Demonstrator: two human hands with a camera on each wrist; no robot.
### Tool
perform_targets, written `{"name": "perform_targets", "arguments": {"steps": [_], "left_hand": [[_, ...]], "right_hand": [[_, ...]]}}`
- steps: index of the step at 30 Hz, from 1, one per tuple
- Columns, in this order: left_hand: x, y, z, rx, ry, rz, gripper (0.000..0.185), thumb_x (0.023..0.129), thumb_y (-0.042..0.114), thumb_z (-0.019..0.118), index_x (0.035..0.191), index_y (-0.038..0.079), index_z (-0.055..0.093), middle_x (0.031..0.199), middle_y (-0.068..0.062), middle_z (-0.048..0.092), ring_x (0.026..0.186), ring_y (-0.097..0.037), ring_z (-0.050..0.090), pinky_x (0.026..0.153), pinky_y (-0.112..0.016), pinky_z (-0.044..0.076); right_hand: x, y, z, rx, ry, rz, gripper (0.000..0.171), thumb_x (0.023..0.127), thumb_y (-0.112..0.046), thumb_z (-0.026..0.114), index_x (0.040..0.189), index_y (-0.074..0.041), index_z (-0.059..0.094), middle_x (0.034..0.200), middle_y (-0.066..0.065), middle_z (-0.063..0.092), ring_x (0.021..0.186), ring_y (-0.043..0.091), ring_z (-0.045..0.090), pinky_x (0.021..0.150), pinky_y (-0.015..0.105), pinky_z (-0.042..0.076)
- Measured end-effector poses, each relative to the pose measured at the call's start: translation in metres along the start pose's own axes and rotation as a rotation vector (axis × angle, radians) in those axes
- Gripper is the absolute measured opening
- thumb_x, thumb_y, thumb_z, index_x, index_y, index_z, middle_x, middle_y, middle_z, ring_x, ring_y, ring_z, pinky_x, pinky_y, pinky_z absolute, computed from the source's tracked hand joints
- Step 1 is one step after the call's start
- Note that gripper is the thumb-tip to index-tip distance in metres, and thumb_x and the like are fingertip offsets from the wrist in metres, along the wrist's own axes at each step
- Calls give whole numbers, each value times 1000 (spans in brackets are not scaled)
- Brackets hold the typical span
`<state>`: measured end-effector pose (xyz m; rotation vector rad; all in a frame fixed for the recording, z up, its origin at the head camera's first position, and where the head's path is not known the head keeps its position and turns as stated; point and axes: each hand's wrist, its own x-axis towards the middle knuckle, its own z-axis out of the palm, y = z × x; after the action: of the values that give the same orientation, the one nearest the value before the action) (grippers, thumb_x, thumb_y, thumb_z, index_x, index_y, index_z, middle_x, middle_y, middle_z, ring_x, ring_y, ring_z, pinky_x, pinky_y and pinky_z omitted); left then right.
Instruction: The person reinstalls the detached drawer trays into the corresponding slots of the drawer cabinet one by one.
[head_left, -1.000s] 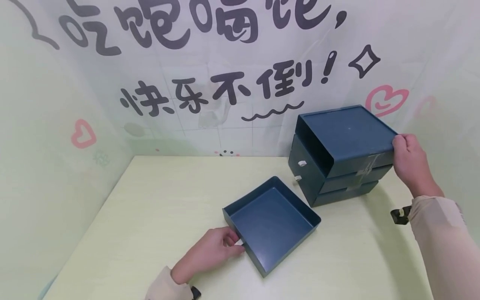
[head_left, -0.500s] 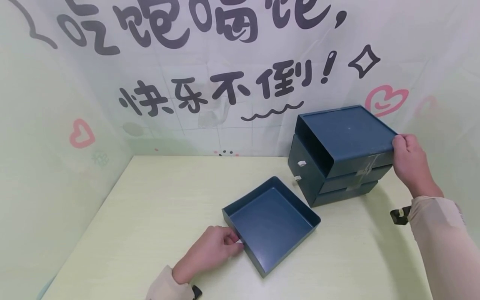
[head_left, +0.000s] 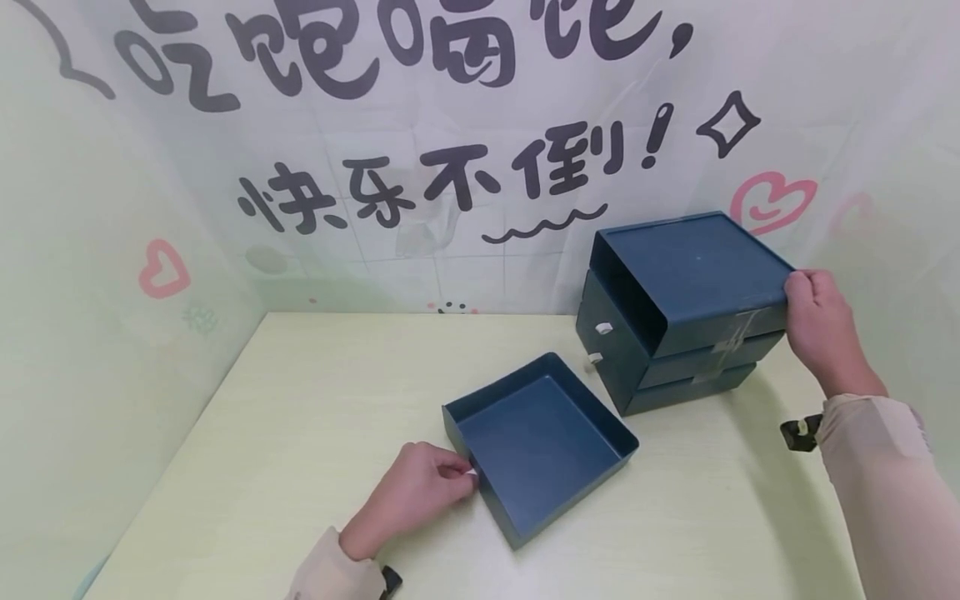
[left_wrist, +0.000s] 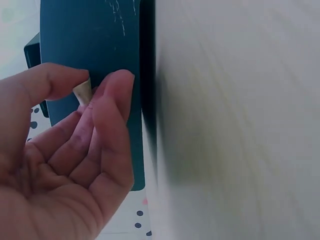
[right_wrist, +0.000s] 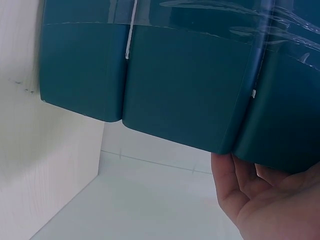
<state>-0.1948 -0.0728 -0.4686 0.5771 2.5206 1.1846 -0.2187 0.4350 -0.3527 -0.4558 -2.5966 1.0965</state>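
A dark blue drawer (head_left: 540, 454) lies on the table, pulled fully out and with nothing inside. My left hand (head_left: 420, 487) pinches the small white pull tab (left_wrist: 82, 91) on its front between thumb and fingers. Behind it to the right stands a dark blue drawer unit (head_left: 697, 267) of three stacked levels. The top slot (head_left: 632, 292) gapes, while the two lower drawers are pushed in, each with a white tab. My right hand (head_left: 825, 329) grips the unit's upper rear corner, fingers curled around the back edge in the right wrist view.
Clear tape (right_wrist: 210, 20) runs across the unit's side over the stacked levels. A printed cloth wall (head_left: 420, 275) with lettering rises at the table's back edge. The pale table (head_left: 315, 400) extends left of the drawer.
The drawer has shifted very slightly left, together with my left hand on its tab. My right hand and the drawer unit hold still.
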Motion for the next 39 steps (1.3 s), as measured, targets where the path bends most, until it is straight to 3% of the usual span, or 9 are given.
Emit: {"name": "perform_targets", "arguments": {"steps": [6,12,18,39], "left_hand": [[1,-2,-4,-53,53,-8,16,90,20,72,98,10,82,80,4,79,66,-5,66,58,-21,48],[0,-3,-3,-64,75,7,15,92,23,73,97,12,82,82,3,80,70,-4,68,57,-20,49],[0,-4,-3,-73,126,37,14,92,25,74,99,15,83,94,-1,81,79,-2,73,63,-19,53],[-1,-6,-10,-105,277,57,13,90,18,77,101,14,83,92,1,81,78,1,71,66,-19,54]], "right_hand": [[1,2,-1,0,-10,-3,66,105,-43,13,149,5,27,152,37,32,136,54,30,104,67,27],[2,3,0,-3,-7,-3,66,105,-42,13,149,5,28,153,37,32,137,54,30,105,67,27],[2,3,-1,-2,-12,-1,67,105,-43,14,150,5,27,154,37,31,137,54,30,105,67,26],[1,2,-1,1,-18,2,66,105,-43,13,150,4,26,153,37,30,136,54,29,104,67,26]]}}
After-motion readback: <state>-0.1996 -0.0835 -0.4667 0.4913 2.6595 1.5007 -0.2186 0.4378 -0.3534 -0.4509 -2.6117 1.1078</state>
